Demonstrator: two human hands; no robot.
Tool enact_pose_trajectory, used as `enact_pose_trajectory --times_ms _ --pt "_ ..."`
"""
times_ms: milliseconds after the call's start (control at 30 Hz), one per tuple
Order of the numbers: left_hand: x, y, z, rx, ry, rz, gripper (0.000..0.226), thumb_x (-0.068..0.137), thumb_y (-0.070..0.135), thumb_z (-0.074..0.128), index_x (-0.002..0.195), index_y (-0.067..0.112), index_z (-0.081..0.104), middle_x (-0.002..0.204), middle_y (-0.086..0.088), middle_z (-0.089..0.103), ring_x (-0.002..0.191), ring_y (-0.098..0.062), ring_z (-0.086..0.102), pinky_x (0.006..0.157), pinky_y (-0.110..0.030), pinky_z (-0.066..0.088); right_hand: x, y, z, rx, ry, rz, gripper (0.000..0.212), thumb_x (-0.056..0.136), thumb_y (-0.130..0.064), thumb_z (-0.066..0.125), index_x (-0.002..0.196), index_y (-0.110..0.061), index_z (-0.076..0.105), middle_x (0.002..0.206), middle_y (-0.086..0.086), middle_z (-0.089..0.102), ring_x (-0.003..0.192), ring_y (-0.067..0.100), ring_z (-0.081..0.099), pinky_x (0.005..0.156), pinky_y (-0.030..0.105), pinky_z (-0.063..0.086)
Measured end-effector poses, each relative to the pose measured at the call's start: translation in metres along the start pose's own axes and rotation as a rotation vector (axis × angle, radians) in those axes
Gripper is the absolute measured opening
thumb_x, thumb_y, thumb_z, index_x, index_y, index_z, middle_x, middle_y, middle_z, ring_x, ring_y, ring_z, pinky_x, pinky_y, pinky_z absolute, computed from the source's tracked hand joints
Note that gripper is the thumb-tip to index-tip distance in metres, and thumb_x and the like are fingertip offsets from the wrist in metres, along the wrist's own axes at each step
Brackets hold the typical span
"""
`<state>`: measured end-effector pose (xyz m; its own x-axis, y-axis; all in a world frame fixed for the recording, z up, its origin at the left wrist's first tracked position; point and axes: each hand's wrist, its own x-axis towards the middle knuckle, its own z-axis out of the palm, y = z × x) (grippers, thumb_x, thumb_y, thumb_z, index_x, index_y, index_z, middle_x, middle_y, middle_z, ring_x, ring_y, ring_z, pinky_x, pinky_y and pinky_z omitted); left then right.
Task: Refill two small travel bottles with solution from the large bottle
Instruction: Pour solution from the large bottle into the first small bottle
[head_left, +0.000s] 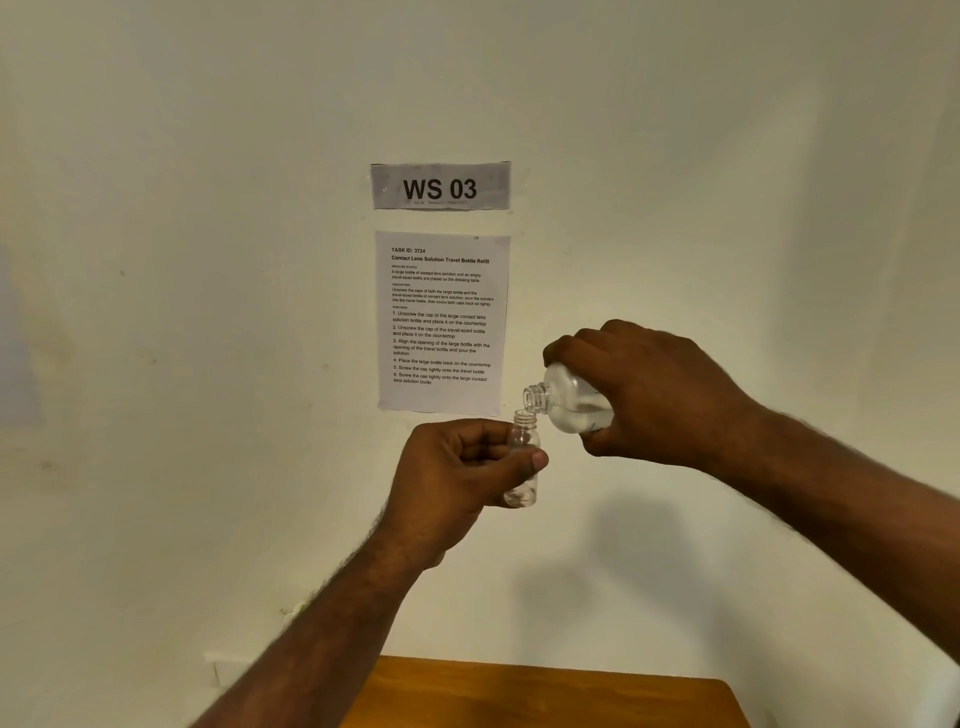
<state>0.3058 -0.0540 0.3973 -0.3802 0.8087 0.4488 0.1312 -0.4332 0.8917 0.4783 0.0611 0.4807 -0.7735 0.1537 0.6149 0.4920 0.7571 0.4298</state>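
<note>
My left hand (457, 478) holds a small clear travel bottle (522, 457) upright in the air, thumb across its front, its neck uncapped. My right hand (649, 395) grips the large clear bottle (569, 397) from above and tips it to the left, so its open mouth sits just over the small bottle's opening. Clear liquid lies in the tilted large bottle's lower side. A little liquid shows at the bottom of the small bottle. No caps and no second small bottle are in view.
A pale wall fills the view, with a "WS 03" sign (440, 186) and a printed task sheet (441, 322) taped below it. The far edge of a wooden table (545, 691) shows at the bottom, well under both hands.
</note>
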Motion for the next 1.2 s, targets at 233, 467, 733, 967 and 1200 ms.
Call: enact_pose_trajectory --times_ms 233,467,733,967,1200 --pt "0.0004 -0.0004 -0.0004 -0.003 -0.002 -0.007 0.019 0.077 0.001 0.083 0.095 0.001 0.079 0.081 -0.02 0.077 0.07 -0.024 0.074 0.064 -0.039 0.063 0.0004 0.0001 0.0012 -0.005 0.011 0.003 0.057 0.061 -0.034 0.073 0.115 -0.032 0.054 0.095 -0.013 0.061 0.082 0.019 0.056 0.06 0.031 0.049" --pt "0.0006 -0.0003 0.0005 -0.005 -0.003 -0.005 0.02 0.077 0.0 0.082 0.096 0.001 0.079 0.08 -0.018 0.078 0.07 -0.022 0.075 0.063 -0.037 0.062 0.0 0.0011 0.0002 -0.01 0.001 -0.007 0.06 0.059 -0.034 0.073 0.116 -0.031 0.053 0.095 -0.013 0.061 0.082 0.019 0.056 0.06 0.029 0.046" --pt "-0.0003 -0.0007 -0.0006 -0.016 -0.01 -0.008 0.02 0.077 -0.002 0.082 0.097 0.0 0.078 0.08 -0.016 0.078 0.068 -0.021 0.074 0.063 -0.037 0.063 0.0009 -0.0005 -0.0016 -0.023 -0.017 -0.01 0.062 0.06 -0.036 0.072 0.119 -0.032 0.051 0.099 -0.013 0.061 0.085 0.019 0.057 0.062 0.03 0.047" --pt "-0.0003 -0.0008 -0.0016 -0.015 -0.004 0.003 0.018 0.078 -0.002 0.082 0.095 -0.001 0.078 0.079 -0.021 0.077 0.067 -0.023 0.072 0.062 -0.038 0.063 0.0019 -0.0009 -0.0019 -0.034 -0.008 -0.023 0.065 0.059 -0.036 0.075 0.119 -0.032 0.052 0.098 -0.013 0.062 0.084 0.019 0.057 0.06 0.029 0.044" --pt "-0.0003 -0.0007 -0.0033 -0.007 -0.007 0.008 0.019 0.078 -0.001 0.082 0.096 -0.001 0.078 0.078 -0.015 0.078 0.067 -0.02 0.074 0.06 -0.035 0.062 0.0039 -0.0024 -0.0018 -0.023 0.004 -0.029 0.064 0.058 -0.034 0.075 0.118 -0.032 0.051 0.096 -0.013 0.062 0.083 0.019 0.057 0.06 0.028 0.041"
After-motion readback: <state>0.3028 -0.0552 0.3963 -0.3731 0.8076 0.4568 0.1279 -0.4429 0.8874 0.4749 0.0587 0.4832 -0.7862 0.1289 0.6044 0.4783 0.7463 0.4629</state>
